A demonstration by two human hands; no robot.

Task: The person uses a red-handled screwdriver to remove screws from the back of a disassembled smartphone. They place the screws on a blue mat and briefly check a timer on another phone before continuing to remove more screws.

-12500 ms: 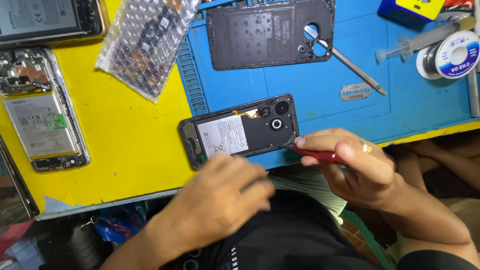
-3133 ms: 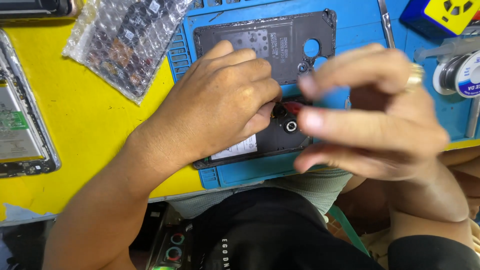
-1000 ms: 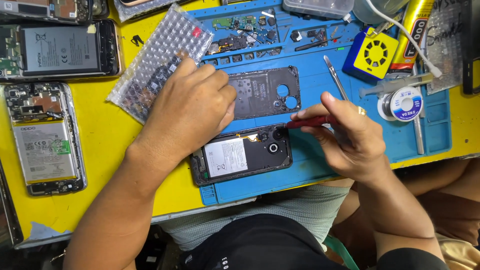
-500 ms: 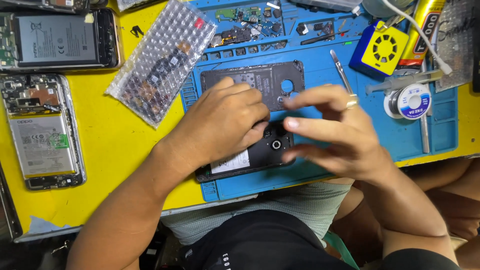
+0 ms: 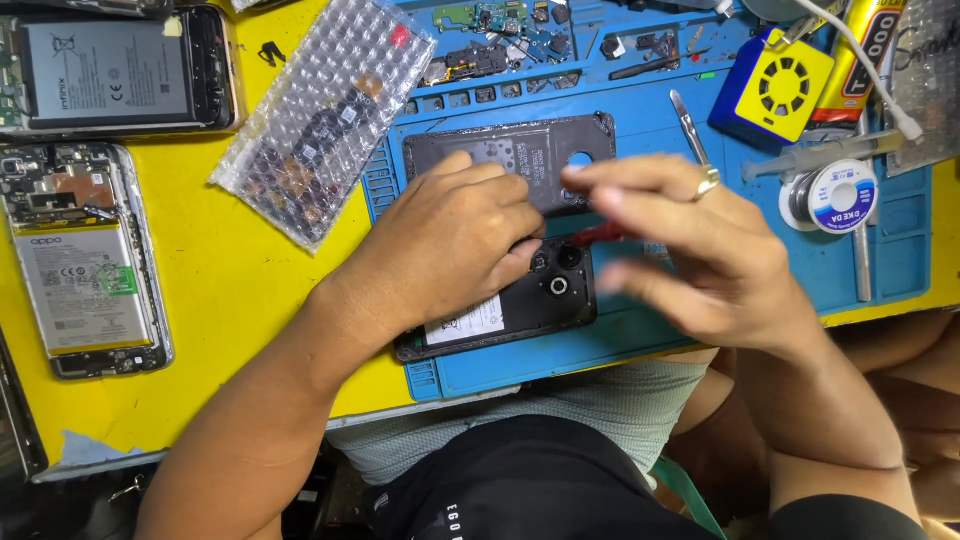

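1. Opened phone, back cover off, is lying face down on the blue repair mat, near the mat's front edge, camera end pointing right.
2. My left hand is pressing down on the phone's upper half, fingers curled over it, palm down; it is bracing the phone, not grasping anything else.
3. My right hand is hovering just right of the camera end, blurred, fingers spread and loosely bent.
4. A red-handled tool is showing between the two hands, tip pointing at the camera area; I cannot tell whether my right hand is really pinching it, the blur is hiding the grip.
5. Black back cover is lying on the mat just behind the phone, partly under my left fingers.
6. Metal tweezers are lying right of the cover, well behind my right hand.
7. Solder wire spool is sitting on the mat to the right, near a blue and yellow box.
8. Bubble-wrap bag is lying on the yellow table, left of the mat.
9. Two other opened phones are lying at the table's left edge, batteries showing.
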